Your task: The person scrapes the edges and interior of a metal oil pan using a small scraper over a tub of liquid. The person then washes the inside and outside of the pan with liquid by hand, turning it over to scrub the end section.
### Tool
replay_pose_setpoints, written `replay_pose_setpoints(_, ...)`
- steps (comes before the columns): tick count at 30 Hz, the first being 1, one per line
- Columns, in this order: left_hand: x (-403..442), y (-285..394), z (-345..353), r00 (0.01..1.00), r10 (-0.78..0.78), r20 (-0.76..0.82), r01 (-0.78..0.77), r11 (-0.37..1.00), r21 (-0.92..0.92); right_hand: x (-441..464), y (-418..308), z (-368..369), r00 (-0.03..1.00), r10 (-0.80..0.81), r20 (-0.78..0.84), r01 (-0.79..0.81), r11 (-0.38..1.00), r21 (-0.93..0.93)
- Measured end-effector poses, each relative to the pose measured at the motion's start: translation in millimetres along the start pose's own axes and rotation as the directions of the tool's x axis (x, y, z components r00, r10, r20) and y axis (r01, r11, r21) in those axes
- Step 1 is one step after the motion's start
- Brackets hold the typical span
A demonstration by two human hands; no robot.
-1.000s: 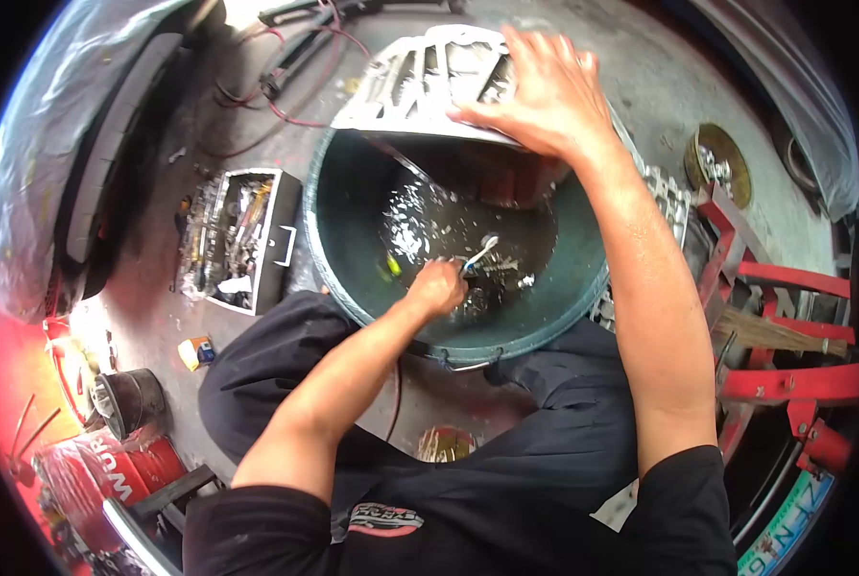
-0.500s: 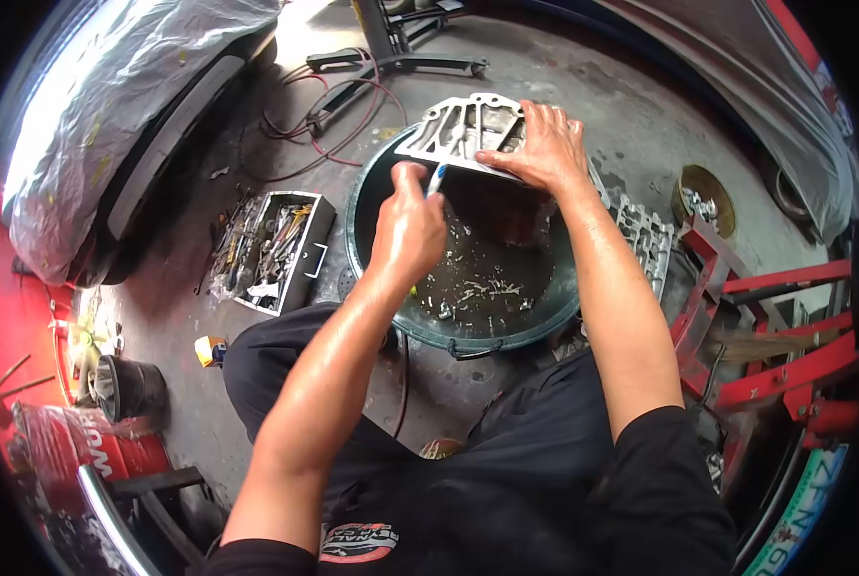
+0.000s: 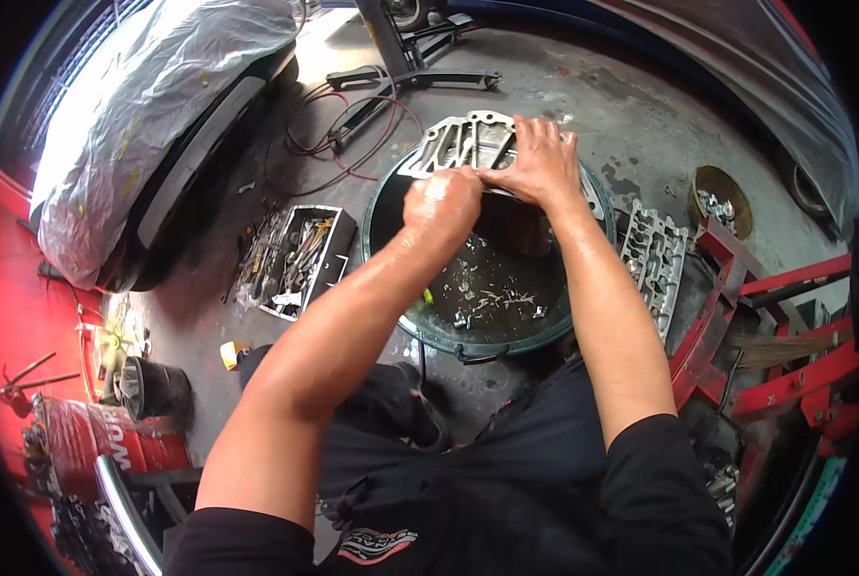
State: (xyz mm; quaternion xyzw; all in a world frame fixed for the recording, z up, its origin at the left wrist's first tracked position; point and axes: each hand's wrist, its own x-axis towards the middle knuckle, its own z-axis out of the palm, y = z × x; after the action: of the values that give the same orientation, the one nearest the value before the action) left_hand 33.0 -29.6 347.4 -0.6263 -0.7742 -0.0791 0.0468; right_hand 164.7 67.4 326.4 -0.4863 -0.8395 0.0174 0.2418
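Observation:
A pale metal engine casting (image 3: 456, 144) with ribs and bolt holes is held tilted above the far rim of a dark green tub (image 3: 420, 333). My right hand (image 3: 542, 165) grips its right end, the thumb along the near edge and fingers over the top. My left hand (image 3: 441, 206) is closed in a fist against the near edge of the casting. A slim white-and-blue toothbrush showed in that fist a moment ago; the fingers now hide it. Murky liquid (image 3: 506, 274) with small metal pieces lies in the tub.
A box of tools (image 3: 329, 264) stands left of the tub. On the right are a cylinder head (image 3: 655, 254), a round basin (image 3: 706, 187) and a red metal frame (image 3: 717, 264). A hose (image 3: 295, 144) and stand legs (image 3: 449, 79) lie beyond.
My left fist has moved right along the casting's near edge, close to my right thumb, and the toothbrush has gone out of sight. The view has shifted slightly; my right hand keeps its grip.

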Motion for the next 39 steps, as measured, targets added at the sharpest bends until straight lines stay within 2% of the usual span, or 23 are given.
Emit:
replay_pose_setpoints(1,6,-8,1,0.999,0.039,-0.022,-0.039,0.999,0.003,-1,-5,-10,0.999,-0.003,0.042,0.002,1.000,0.016)
replay_pose_setpoints(2,10,-16,3,0.997,0.066,-0.042,-0.066,0.998,0.005,0,-5,-2,1.000,-0.008,0.012,0.008,1.000,0.005)
replay_pose_setpoints(4,14,-19,7,0.996,0.051,-0.071,-0.049,0.998,0.027,2,-12,-8,0.998,0.007,0.060,-0.007,1.000,0.003)
replay_pose_setpoints(5,3,-17,13,0.995,-0.012,-0.098,-0.016,0.960,-0.279,3,-9,-3,0.999,0.005,0.039,-0.004,1.000,-0.026)
replay_pose_setpoints(7,-26,-8,11,0.991,0.057,-0.119,-0.086,0.962,-0.260,-2,-2,-6,1.000,0.011,0.026,-0.010,1.000,-0.019)
replay_pose_setpoints(8,-36,-6,8,0.978,0.184,-0.099,-0.178,0.982,0.066,-3,1,-7,1.000,0.004,0.016,-0.004,1.000,-0.011)
replay_pose_setpoints(11,-12,-5,9,0.991,0.112,-0.067,-0.109,0.993,0.050,-1,4,3,1.000,-0.007,0.008,0.007,1.000,-0.023)
replay_pose_setpoints(14,13,-8,7,0.999,0.004,-0.035,-0.006,0.998,-0.055,-2,-2,0,0.999,-0.037,0.029,0.039,0.998,-0.051)
replay_pose_setpoints(15,-8,-6,6,1.000,-0.018,0.019,0.021,0.983,-0.184,-2,1,4,1.000,-0.012,0.022,0.013,0.998,-0.063)
replay_pose_setpoints(17,-47,7,-12,0.993,0.087,0.078,-0.087,0.996,-0.003,0,0,-1,0.998,0.020,0.063,-0.017,0.998,-0.059)
replay_pose_setpoints(18,-50,9,-4,0.996,0.004,0.088,-0.007,1.000,0.027,1,0,0,0.998,0.024,0.057,-0.021,0.998,-0.054)
replay_pose_setpoints(19,-42,3,-3,0.989,-0.088,0.118,0.119,0.950,-0.289,1,-1,1,0.999,0.015,0.048,-0.012,0.997,-0.075)
replay_pose_setpoints(21,-6,-12,-9,0.994,0.090,0.063,-0.085,0.993,-0.079,-3,-7,-4,0.998,-0.005,0.065,0.009,0.998,-0.068)
replay_pose_setpoints(22,6,-18,-10,1.000,0.010,-0.007,-0.012,0.964,-0.267,-5,-7,-2,0.998,-0.011,0.068,0.015,0.998,-0.066)
replay_pose_setpoints(24,5,-18,-9,0.998,0.061,0.014,-0.058,0.989,-0.134,-4,0,3,1.000,0.001,0.010,0.000,0.998,-0.064)
replay_pose_setpoints(26,-35,-6,-15,0.994,0.092,0.059,-0.088,0.994,-0.070,-3,2,4,1.000,0.003,0.001,-0.003,0.998,-0.061)
replay_pose_setpoints(27,-47,1,-11,0.997,0.075,-0.001,-0.075,0.997,-0.007,-4,0,4,1.000,-0.005,-0.014,0.004,0.997,-0.077)
replay_pose_setpoints(31,-20,-11,-38,0.996,0.086,0.011,-0.087,0.994,0.070,-9,-5,-2,1.000,-0.003,0.003,0.004,0.998,-0.059)
replay_pose_setpoints(34,-14,-25,-51,1.000,-0.020,0.009,0.020,0.999,0.049,-11,-1,2,1.000,-0.006,-0.023,0.005,0.999,-0.040)
replay_pose_setpoints(35,-11,-34,-38,0.993,0.006,0.122,-0.014,0.997,0.071,-13,-1,5,0.999,-0.021,-0.039,0.019,0.999,-0.051)
replay_pose_setpoints(36,-2,-43,-26,0.993,0.014,0.120,-0.023,0.997,0.077,-11,-1,4,0.997,-0.031,-0.068,0.026,0.998,-0.063)
replay_pose_setpoints(38,15,-62,-7,0.996,0.087,-0.016,-0.087,0.996,-0.011,-8,-4,-3,1.000,-0.003,-0.022,0.002,0.998,-0.067)
replay_pose_setpoints(39,16,-69,-2,0.993,0.116,0.003,-0.116,0.993,-0.023,-9,-4,-3,1.000,-0.004,-0.028,0.002,0.998,-0.057)
